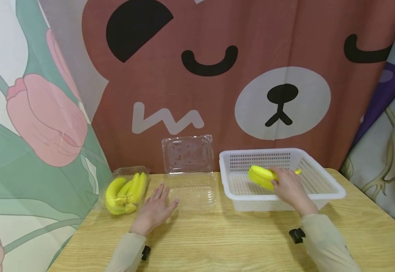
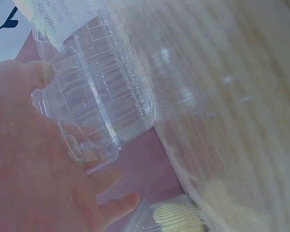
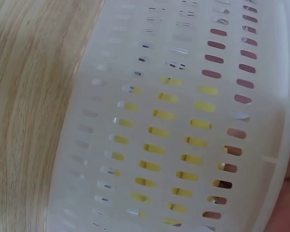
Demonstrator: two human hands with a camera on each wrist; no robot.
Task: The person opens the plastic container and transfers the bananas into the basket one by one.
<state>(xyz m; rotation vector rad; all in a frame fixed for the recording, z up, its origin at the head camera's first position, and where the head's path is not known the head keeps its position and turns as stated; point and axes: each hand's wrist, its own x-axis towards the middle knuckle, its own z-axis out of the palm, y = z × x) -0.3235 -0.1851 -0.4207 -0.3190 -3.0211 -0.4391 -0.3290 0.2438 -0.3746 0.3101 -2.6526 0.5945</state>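
Note:
In the head view my right hand (image 1: 290, 189) grips a yellow banana bunch (image 1: 262, 177) inside the white perforated basket (image 1: 251, 206). The right wrist view catches yellow through the slots of the basket wall (image 3: 193, 63), which hides most of the hand. My left hand (image 1: 154, 207) has its fingers spread beside an open clear plastic clamshell box (image 1: 197, 196). Its raised lid (image 1: 188, 155) leans against the curtain. The left wrist view shows the left hand (image 2: 43, 154) close to the clear box (image 2: 96, 92); whether they touch I cannot tell.
Left of my left hand, a second clear box (image 1: 146, 170) holds several bananas (image 1: 117, 189). A wooden table (image 1: 224, 241) carries everything. Behind it hangs a brown curtain (image 1: 170, 87) with a bear face, and a flower-patterned cloth (image 1: 47, 124) hangs on the left.

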